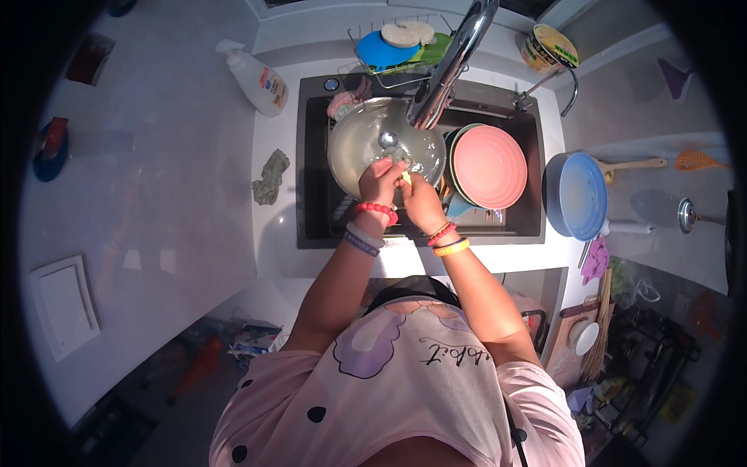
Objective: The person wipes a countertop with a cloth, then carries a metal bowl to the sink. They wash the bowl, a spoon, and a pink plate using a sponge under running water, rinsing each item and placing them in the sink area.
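Observation:
My two hands meet over the near part of a round metal basin (353,131) of water, which sits in the left side of the sink. In my right hand (421,201) a small pale-yellow piece (407,177) is pinched; I cannot tell what it is. Right beside it, my left hand (379,182) has its fingers curled close to the piece, and its grip is partly hidden. A greyish lump (398,155) shows just beyond my fingertips; whether it is touched or in the water is unclear. The chrome faucet (449,70) reaches over the basin's right rim.
Stacked bowls, a pink one (490,166) on top, fill the right of the dark sink (537,201). A blue bowl (580,195) stands right of it. Left lie a grey-green cloth (272,177) and a pump bottle (257,80). Behind are a wire rack (402,76) and an instant-noodle tub (548,49).

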The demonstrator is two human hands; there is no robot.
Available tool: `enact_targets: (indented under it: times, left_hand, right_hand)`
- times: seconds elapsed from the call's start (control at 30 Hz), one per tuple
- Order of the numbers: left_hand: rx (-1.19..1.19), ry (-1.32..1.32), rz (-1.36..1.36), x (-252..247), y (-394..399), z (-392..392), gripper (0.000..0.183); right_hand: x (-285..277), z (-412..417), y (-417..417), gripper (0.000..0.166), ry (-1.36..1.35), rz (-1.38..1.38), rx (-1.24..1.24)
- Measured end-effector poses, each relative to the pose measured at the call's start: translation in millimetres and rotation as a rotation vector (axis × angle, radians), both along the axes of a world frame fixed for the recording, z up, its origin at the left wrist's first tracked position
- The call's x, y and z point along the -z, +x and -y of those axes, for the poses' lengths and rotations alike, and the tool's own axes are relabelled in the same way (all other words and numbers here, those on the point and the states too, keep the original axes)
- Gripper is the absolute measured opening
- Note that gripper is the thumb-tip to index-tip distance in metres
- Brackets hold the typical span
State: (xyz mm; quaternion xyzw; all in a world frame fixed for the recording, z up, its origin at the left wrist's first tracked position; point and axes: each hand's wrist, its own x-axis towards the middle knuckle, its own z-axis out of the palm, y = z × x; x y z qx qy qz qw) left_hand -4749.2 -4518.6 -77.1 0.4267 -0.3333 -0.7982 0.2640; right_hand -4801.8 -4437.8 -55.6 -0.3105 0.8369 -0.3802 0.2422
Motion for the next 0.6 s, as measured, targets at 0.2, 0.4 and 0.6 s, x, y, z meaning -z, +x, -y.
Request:
enact_targets:
  times: [0.2,0.4,0.6]
  left_hand:
    - [0.026,0.194,0.034,0,-1,18,0.031]
    - [0.183,0.211,0.061,-3,4,15,0.047]
    - [0.241,0.329,-0.035,16,6,32,0.038]
  right_hand:
    - [-3,-3,11,0.022,0.03,-0.155,-0.011]
    - [-14,-1,8,0.021,0.153,-0.205,-0.01]
    - [-13,-3,15,0.021,0.191,-0.256,-0.057]
